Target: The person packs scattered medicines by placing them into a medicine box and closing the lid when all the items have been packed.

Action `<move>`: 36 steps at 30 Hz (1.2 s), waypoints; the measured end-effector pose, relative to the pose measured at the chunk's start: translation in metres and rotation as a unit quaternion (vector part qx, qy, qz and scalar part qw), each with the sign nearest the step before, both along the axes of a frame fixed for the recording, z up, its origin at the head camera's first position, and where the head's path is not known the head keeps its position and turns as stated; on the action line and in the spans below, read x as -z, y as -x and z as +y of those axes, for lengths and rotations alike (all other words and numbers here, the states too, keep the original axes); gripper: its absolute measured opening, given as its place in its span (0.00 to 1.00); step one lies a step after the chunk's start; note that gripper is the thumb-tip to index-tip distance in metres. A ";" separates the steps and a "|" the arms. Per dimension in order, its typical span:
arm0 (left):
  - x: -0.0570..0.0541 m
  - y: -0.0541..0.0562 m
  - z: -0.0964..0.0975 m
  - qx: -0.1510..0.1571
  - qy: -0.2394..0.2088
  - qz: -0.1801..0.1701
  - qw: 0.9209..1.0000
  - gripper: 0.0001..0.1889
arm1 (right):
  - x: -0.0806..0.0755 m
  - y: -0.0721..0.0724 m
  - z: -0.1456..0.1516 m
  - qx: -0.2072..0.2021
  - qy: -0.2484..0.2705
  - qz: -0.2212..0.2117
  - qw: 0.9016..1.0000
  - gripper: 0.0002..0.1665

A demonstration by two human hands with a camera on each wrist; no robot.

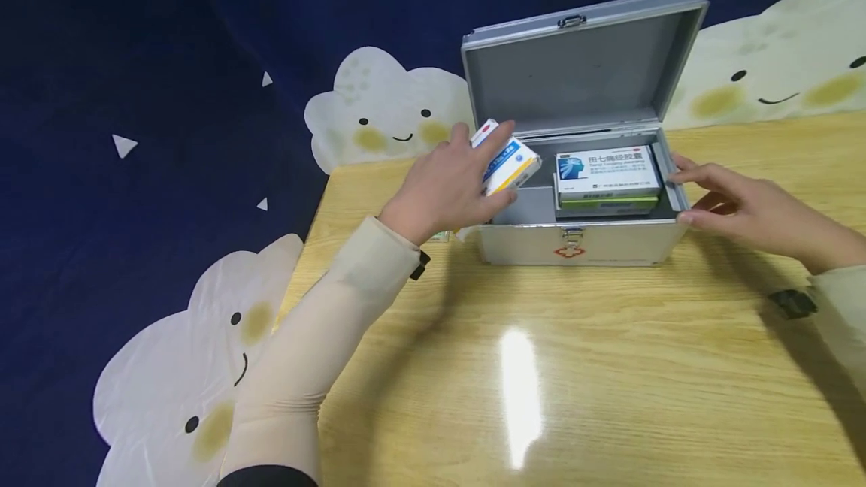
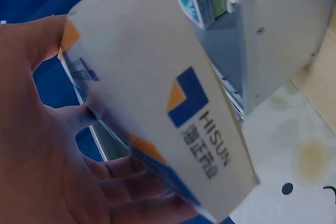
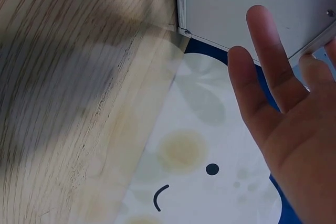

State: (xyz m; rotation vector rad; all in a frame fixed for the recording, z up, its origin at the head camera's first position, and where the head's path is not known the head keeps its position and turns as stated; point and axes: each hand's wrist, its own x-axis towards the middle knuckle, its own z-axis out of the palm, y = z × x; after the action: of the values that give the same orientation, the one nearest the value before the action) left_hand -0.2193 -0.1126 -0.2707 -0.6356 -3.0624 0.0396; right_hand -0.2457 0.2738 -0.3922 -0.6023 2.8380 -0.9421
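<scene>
My left hand grips a white medicine box with blue and orange markings, held tilted over the left part of a silver first-aid case. In the left wrist view that medicine box shows the HISUN print, with thumb and fingers along its edges. The case stands with its lid raised. Inside, at the right, a white carton with a blue head picture lies on a green-edged box. My right hand touches the case's right side, its fingers extended and holding nothing.
The case stands on a wood-grain table, towards its back. Behind hangs a dark blue cloth with smiling clouds. A small greenish item lies partly hidden beneath my left wrist, left of the case.
</scene>
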 end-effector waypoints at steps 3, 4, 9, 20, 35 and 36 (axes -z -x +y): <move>-0.004 0.004 0.007 -0.004 -0.001 -0.002 1.000 0.42 | -0.001 0.000 0.001 0.007 -0.005 -0.009 1.000 0.32; -0.005 0.005 0.009 -0.006 0.001 -0.003 1.000 0.42 | -0.001 0.000 0.001 0.007 -0.005 -0.011 1.000 0.33; -0.008 0.012 0.016 -0.018 -0.006 -0.010 1.000 0.43 | -0.001 0.000 0.001 0.006 -0.004 -0.012 1.000 0.32; -0.008 0.029 0.037 -0.102 -0.036 -0.019 0.994 0.48 | -0.001 -0.001 0.001 0.009 -0.001 -0.009 1.000 0.32; -0.004 0.048 0.078 -0.159 -0.041 -0.044 0.985 0.50 | 0.003 0.001 0.002 0.005 0.015 -0.013 1.000 0.31; -0.004 0.048 0.079 -0.165 -0.039 -0.046 0.985 0.50 | 0.002 0.001 0.002 0.004 0.018 -0.010 1.000 0.30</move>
State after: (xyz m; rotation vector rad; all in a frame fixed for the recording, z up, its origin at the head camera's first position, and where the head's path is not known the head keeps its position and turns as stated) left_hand -0.2678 -0.0335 -0.2670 -0.1258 -3.2015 -0.1101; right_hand -0.2464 0.2758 -0.3947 -0.5818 2.8144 -0.9962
